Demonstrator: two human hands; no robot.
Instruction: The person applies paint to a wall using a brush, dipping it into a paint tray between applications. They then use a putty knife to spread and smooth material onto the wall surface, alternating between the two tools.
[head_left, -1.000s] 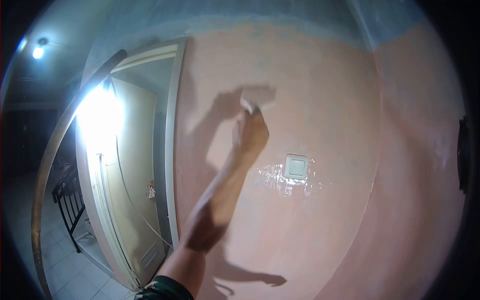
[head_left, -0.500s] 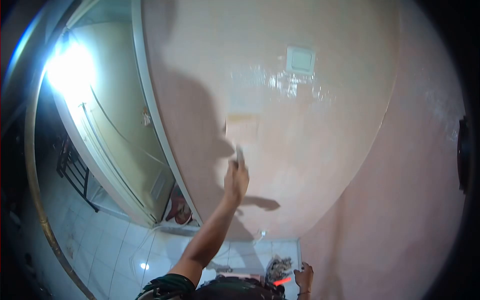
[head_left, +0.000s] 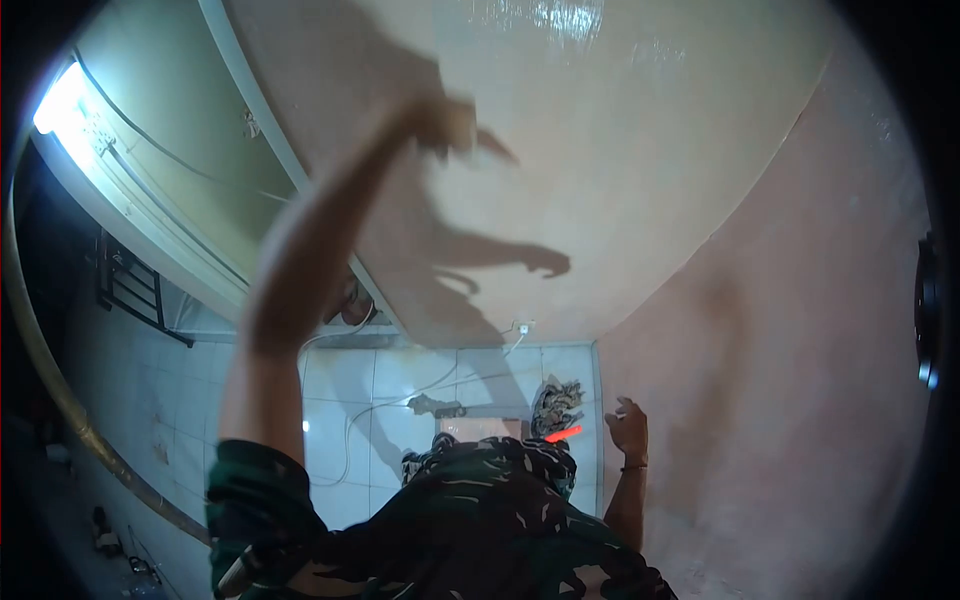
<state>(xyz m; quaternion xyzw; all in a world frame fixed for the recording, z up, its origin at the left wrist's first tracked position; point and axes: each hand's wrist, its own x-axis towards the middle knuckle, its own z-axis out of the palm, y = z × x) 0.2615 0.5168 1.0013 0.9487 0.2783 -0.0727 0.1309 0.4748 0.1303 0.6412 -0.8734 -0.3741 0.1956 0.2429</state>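
My left hand (head_left: 425, 120), blurred by motion, is raised at the upper left of the wall (head_left: 620, 170), its fingers closed on a wide flat tool (head_left: 460, 123) with a pale tan face. The tool is close to the wall; whether it touches is too blurred to tell. Shiny wet-looking streaks (head_left: 570, 18) lie on the wall above. Low on the right, my right hand (head_left: 627, 430) hangs in front of the pinkish side wall (head_left: 800, 350), fingers loosely bent and apart, holding nothing.
A door frame (head_left: 250, 90) and a bright lamp (head_left: 62, 100) are at the left. On the white tiled floor (head_left: 340, 400) lie a crumpled grey cloth (head_left: 557, 405), a red-orange strip (head_left: 564, 434) and a cable (head_left: 348, 440). A white plug (head_left: 524, 328) sits low on the wall.
The view has tilted downward. My left hand has swung up and to the left with the tool, turning it sideways. My right hand has risen in view, showing more forearm.
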